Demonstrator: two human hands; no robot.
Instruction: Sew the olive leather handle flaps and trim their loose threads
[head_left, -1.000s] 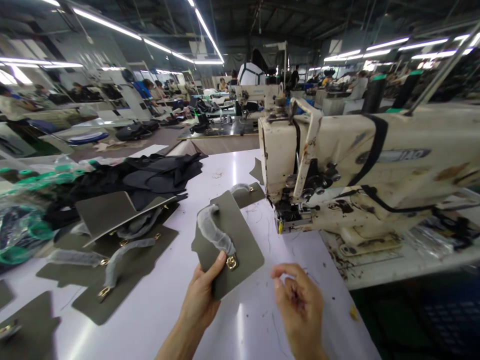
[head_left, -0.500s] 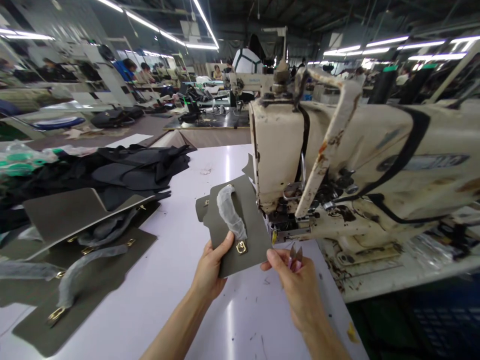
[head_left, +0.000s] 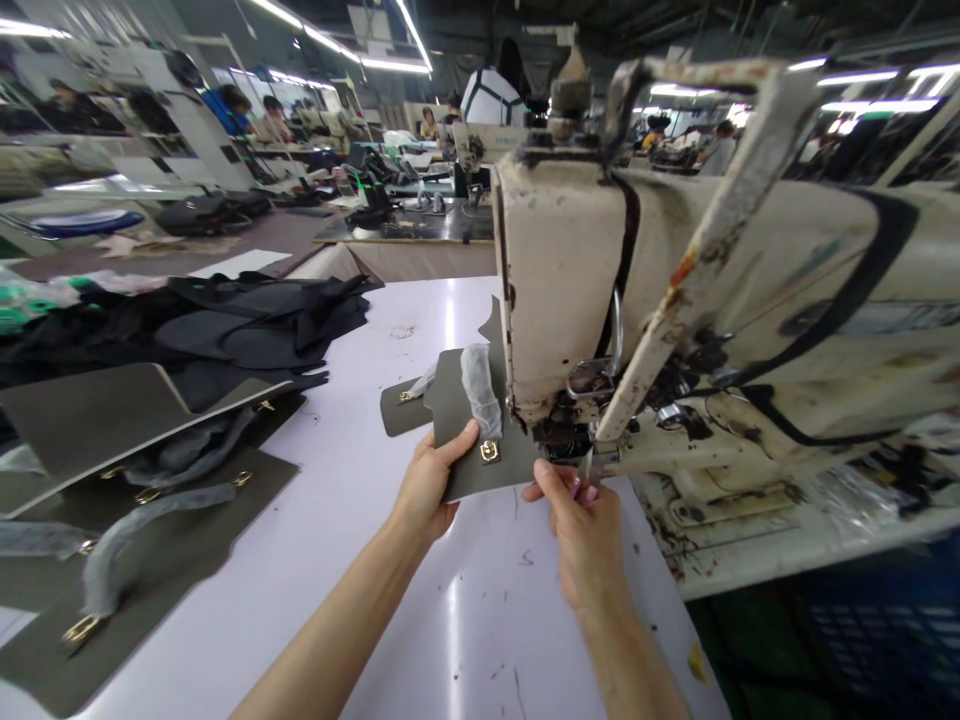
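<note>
A grey-green panel (head_left: 455,402) with a plastic-wrapped handle (head_left: 481,390) and a gold buckle lies partly beside the sewing machine head (head_left: 559,270). My left hand (head_left: 435,480) grips its lower left edge, thumb on top near the buckle. At the panel's lower right corner, close to the needle area, my right hand (head_left: 574,510) pinches the edge with thumb and finger. Small pink-handled snips (head_left: 586,482) are also held in that hand, blades pointing up. Another grey-green piece with a gold fitting (head_left: 405,408) shows behind the panel's left side.
On the left lie more grey-green panels (head_left: 172,560) with wrapped handles, and behind them a heap of black pieces (head_left: 255,325). The machine's rusty lever (head_left: 694,260) rises at the right. Other people sit at machines in the background.
The panel and both hands have moved up toward the machine, and the panel's right side now lies closer to the needle area. The view has shifted slightly, with the machine looking larger.
</note>
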